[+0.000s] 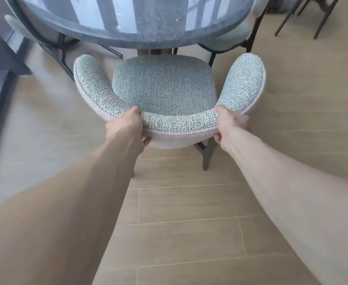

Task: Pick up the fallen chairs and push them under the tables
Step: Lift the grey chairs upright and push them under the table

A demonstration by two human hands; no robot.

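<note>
Grey-green bouclé armchair with curved wraparound backrest [165,87] stands upright on the pale wood-plank floor [189,212], mid-frame, seat facing the round dark glass-topped bench [132,19] at top centre. Both hands grip the rear arc of the backrest: left hand [125,126] at the lower-left bend, right hand [228,124] at the lower-right bend. On each, the thumb lies over the top edge and the fingers [147,140] curl under the pale outer shell, clamped on the upholstery. Seat front sits just at the bench rim, not yet under it. Push axis runs straight up the frame, from the hands through the seat to the bench centre; hands are symmetric, neither nearer. My read: chair is already righted, what's left is the shove forward. Watch points: the bench pedestal legs [154,51] right ahead of the seat front, and the dark metal legs of the neighbouring green chairs at upper left [51,44] and upper right [230,38], both close to the armrest tips. Armrest clearance under the bench top can't be judged from here.
</note>
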